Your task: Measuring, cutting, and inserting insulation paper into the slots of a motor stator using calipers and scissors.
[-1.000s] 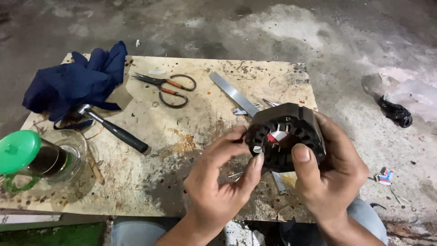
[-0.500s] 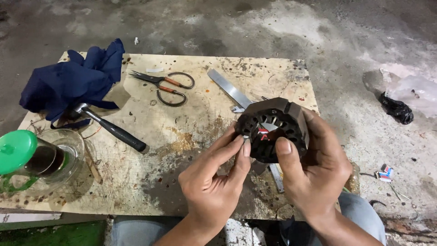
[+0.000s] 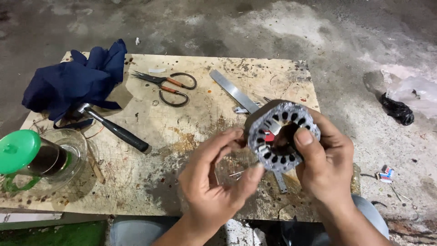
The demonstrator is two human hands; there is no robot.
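Note:
A round dark metal motor stator core with slots around its bore is held up over the wooden board. My right hand grips it from the right, thumb across its face. My left hand sits just left of it, fingertips touching its lower left rim, thumb near its bottom edge. A bit of red shows inside the bore.
On the board lie scissors, a flat metal strip, a black-handled hammer partly under a blue cloth, and a glass jar with a green lid. Concrete floor surrounds; a black scrap lies right.
The stator has been turned in my hands so its slotted face points more toward me. My left fingers shifted along its lower left rim.

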